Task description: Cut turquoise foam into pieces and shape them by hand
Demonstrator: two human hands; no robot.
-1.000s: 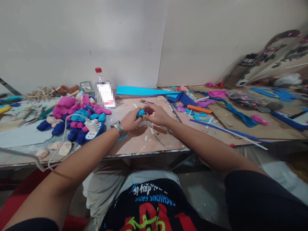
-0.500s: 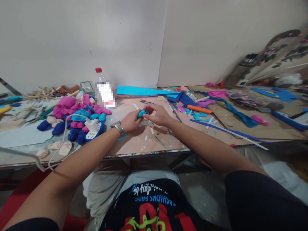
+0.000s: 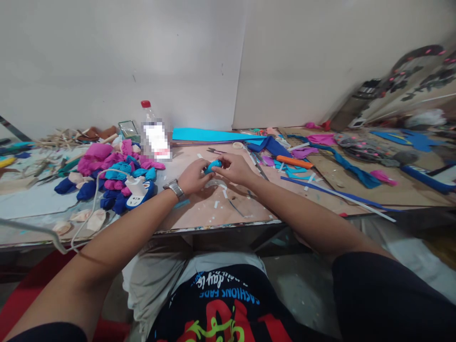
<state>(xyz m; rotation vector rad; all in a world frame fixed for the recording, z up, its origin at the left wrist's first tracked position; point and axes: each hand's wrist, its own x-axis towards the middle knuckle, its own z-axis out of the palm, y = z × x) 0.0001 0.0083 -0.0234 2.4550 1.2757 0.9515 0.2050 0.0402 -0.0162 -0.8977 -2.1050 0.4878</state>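
Note:
A small turquoise bundle, maybe crepe paper or cloth (image 3: 213,166), is held just above the table between my two hands. My left hand (image 3: 194,176), with a metal watch (image 3: 174,189) at its wrist, pinches the bundle from the left. The fingers of my right hand (image 3: 235,168) close on its right side, thumb below. My fingers hide part of the bundle. Behind my hands lies a small pair of thread snips (image 3: 213,150), beside a roll of tape (image 3: 238,145). White scraps (image 3: 216,204) are strewn on the table in front.
At left sits a heap of pink, blue and turquoise bundles (image 3: 103,159) with a power strip (image 3: 140,194) and its cord. A red-capped bottle (image 3: 146,104) stands behind. Turquoise sheet (image 3: 199,134) lies along the wall; an orange roll (image 3: 294,162) and strips (image 3: 342,195) are at right.
The turquoise bundle has turned and shifted slightly right, and more of it shows. My right fingers have closed in on it; my left hand has barely moved.

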